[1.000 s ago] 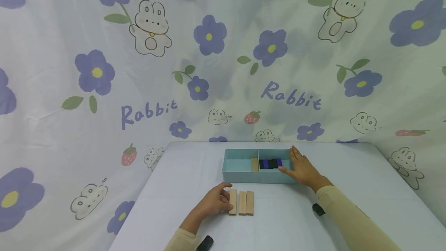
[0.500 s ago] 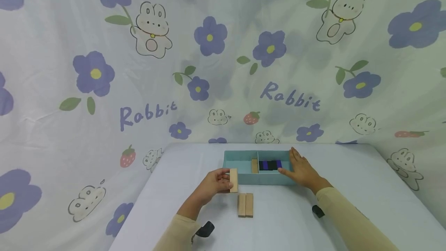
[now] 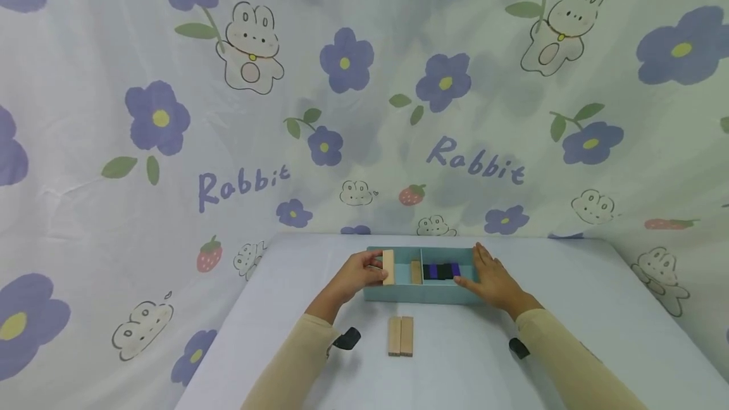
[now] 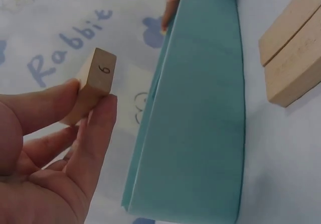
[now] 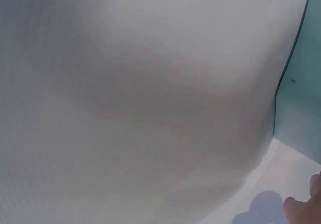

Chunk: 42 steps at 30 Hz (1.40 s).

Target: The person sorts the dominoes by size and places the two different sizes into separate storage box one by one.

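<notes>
A pale curtain (image 3: 370,119) fills the upper frame, all purple flowers, strawberries, outlined rabbits and the word "Rabbit", and below it spreads a white tabletop (image 3: 461,359). Right of centre on it sits a blue-green box (image 3: 421,294), a thin divider (image 3: 422,258) splitting it into two compartments.

And here's the action: the left hand (image 3: 354,274), just left of the box's middle, has its fingers pinching a wooden block (image 3: 389,267)! From the head camera that block stands upright across the left compartment; the left wrist camera shows it apart from the box wall, its end bearing a mark that could be a 6 or a 9.

Over on the box's right end, the right hand (image 3: 497,280) lies with its fingers extended along the edge, thumb out towards the front rim, touching the box. The right wrist camera catches just a bit of that hand, down in the lower right corner.

Inside now: another wooden block (image 3: 416,273) lies in the left compartment, tight beside the divider, while a row of black and purple pieces (image 3: 441,271) fills part of the right one. Lower centre, in front of the box, two loose blocks (image 3: 395,336) lie side by side on the tabletop.
</notes>
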{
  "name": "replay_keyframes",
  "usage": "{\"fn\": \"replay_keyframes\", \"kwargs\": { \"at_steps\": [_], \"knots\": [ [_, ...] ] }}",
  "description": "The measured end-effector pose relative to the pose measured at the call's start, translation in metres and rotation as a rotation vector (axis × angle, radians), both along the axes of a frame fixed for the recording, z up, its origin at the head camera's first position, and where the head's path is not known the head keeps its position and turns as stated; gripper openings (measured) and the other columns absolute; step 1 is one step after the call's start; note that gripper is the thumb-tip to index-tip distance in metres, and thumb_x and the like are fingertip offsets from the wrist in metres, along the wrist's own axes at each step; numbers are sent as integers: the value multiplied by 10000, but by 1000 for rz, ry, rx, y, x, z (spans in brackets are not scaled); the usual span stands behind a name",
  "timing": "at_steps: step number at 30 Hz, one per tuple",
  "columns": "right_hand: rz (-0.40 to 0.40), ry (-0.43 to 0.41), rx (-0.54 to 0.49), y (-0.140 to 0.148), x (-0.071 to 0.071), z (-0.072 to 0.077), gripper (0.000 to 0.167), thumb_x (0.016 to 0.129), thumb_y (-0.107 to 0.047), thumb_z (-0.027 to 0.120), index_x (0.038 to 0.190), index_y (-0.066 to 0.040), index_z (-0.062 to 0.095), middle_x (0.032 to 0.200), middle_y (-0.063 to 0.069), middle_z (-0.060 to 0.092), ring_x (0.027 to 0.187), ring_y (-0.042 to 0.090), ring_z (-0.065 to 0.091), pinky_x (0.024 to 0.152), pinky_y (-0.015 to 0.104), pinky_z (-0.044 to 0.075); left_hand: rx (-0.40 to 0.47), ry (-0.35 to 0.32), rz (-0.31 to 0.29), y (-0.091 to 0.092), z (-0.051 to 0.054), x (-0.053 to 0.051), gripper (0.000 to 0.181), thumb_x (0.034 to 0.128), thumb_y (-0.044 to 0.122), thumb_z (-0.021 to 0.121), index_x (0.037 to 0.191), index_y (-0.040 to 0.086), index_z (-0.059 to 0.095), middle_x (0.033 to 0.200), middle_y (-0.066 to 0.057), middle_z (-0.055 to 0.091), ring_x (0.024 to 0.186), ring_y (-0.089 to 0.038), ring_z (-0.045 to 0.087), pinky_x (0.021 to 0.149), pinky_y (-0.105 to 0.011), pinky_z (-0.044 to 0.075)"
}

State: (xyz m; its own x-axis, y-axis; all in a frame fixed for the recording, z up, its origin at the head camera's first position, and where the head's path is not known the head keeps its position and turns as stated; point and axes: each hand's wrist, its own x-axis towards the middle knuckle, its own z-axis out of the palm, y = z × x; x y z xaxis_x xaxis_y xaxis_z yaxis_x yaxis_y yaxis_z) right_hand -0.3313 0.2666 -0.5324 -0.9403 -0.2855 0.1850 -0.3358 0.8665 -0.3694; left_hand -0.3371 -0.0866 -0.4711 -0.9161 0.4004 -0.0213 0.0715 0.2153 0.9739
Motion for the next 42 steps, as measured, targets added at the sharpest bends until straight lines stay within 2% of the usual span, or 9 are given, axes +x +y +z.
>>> {"fn": "replay_keyframes", "kwargs": {
  "at_steps": [7,16,22,25,29,35,39,42],
  "knots": [
    [3,-3,9,0,0,-3,1052,918,-699,421,1504,116,103,1582,270,50,1441,430,88,1114,613,120,-20,10,40,9,-2,-13,580,892,-29,672,1415,-83,427,1115,-168,582,914,-218,655,786,-352,563],
    [5,17,17,1,-3,0,1039,925,-687,424,1500,121,117,1577,281,65,1435,440,102,1109,619,127,-109,-16,24,25,-6,-31,533,890,-38,661,1391,-45,477,1074,-142,595,893,-229,651,773,-355,566],
    [-2,-10,8,-2,-2,-2,1051,918,-692,434,1497,127,122,1577,282,56,1437,438,93,1111,613,128,-188,-70,18,37,-6,-36,510,890,-22,670,1374,-10,507,1035,-111,596,881,-221,646,771,-357,564],
    [-5,-12,14,-2,-1,-3,1049,921,-694,423,1499,124,112,1579,277,55,1438,435,92,1115,608,127,-216,-54,11,43,-7,-38,502,897,-6,671,1371,-23,505,1033,-109,595,877,-222,648,772,-358,563],
    [-6,3,11,-1,-1,-2,1044,924,-692,418,1500,123,110,1579,276,60,1438,434,99,1114,609,126,-251,-29,16,48,-12,-45,487,897,10,679,1352,-45,515,1026,-106,602,874,-220,650,772,-359,561],
    [-5,15,11,2,-1,-1,1043,923,-687,431,1492,135,131,1572,289,76,1434,442,106,1107,620,135,-335,-55,52,53,-23,-55,473,899,45,686,1336,-42,527,1012,-105,639,862,-213,659,812,-403,545],
    [-2,7,1,1,-1,-2,1046,922,-687,432,1495,131,119,1576,282,65,1437,436,97,1115,610,123,-411,-42,76,54,-30,-57,465,891,73,700,1310,-54,544,1010,-103,660,874,-211,656,874,-451,512],
    [4,0,-4,1,-1,-3,1052,921,-690,431,1494,133,113,1577,281,60,1435,440,94,1115,611,116,-437,-41,79,54,-34,-57,436,876,69,713,1261,-80,574,983,-101,666,879,-215,646,886,-469,503]
  ]
}}
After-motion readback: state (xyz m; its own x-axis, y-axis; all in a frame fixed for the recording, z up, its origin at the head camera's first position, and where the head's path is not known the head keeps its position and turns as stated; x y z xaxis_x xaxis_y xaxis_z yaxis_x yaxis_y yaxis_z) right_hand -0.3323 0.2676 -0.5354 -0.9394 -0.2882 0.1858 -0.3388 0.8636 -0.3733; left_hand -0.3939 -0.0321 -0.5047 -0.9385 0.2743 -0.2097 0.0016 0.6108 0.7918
